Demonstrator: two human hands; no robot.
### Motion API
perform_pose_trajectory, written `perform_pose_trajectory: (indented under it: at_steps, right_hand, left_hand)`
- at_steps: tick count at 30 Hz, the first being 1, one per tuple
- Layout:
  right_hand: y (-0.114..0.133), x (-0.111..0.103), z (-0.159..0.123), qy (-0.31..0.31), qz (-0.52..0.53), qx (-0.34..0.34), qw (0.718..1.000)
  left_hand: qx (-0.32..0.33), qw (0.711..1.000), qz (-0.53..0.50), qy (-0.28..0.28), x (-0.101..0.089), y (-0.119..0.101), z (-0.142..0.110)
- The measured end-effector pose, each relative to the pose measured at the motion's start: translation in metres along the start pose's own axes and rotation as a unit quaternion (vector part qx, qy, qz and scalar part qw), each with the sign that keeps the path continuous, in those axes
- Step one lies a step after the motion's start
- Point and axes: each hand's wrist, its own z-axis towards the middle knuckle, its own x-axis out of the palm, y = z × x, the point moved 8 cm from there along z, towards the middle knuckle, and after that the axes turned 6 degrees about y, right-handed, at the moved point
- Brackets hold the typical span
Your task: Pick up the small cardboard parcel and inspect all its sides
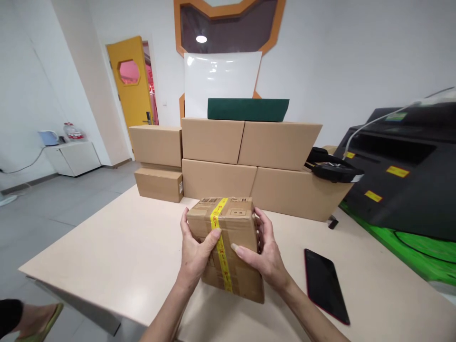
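Observation:
A small cardboard box sealed with a strip of yellow printed tape is held between both my hands, just above the beige table. My left hand grips its left side, thumb lying across the near face beside the tape. My right hand grips the right side, thumb pressed on the near face and fingers wrapped round the far edge. The box tilts slightly toward me.
Several larger plain cartons are stacked at the back of the table, a green flat package on top. A black phone lies at my right. A handheld scanner and a black printer stand further right.

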Motion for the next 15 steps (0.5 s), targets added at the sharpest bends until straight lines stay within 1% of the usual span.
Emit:
perform_pose_trajectory:
  at_steps: [9,15]
  right_hand:
    - [-0.013,-0.006,-0.006,-0.028,0.063,-0.008,0.998]
    - [-0.016,-0.008,-0.006,-0.034,0.066,-0.010,0.997]
  left_hand:
    - [-0.022,0.996,-0.047,0.070,0.007,0.002,0.001]
    - [-0.035,0.994,-0.049,0.094,0.011,0.002,0.003]
